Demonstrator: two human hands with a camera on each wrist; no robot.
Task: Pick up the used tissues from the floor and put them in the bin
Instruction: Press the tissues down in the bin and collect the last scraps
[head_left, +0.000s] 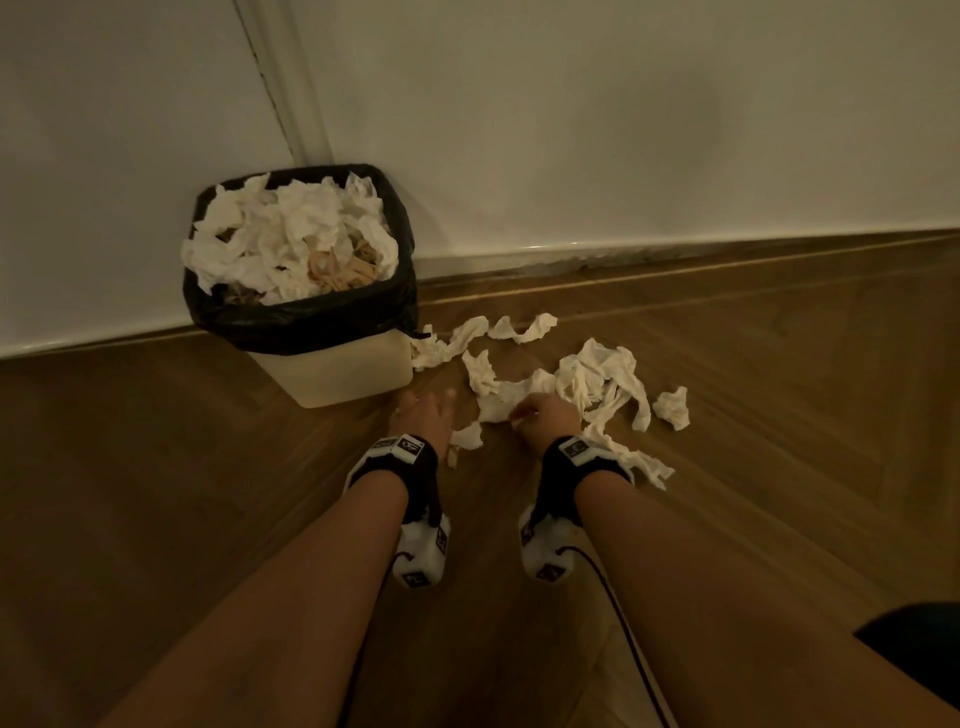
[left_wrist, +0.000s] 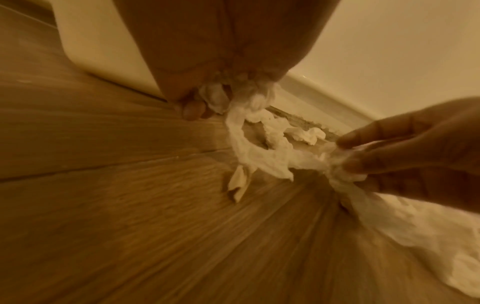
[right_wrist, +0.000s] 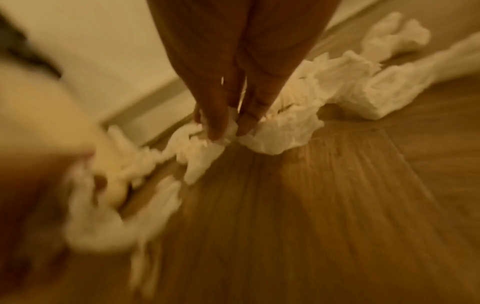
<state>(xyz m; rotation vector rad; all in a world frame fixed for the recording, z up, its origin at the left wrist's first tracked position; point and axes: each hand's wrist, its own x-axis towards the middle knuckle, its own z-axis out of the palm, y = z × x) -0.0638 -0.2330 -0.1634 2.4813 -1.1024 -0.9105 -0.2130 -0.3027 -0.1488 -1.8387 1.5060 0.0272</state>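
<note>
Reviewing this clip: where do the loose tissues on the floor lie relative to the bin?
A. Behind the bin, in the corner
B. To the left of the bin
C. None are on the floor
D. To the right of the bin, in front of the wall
D: in the head view the scattered tissues lie on the wooden floor right of the bin, by the baseboard.

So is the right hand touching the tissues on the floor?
Touching. The right wrist view shows the right hand with fingers pinching a tissue.
</note>
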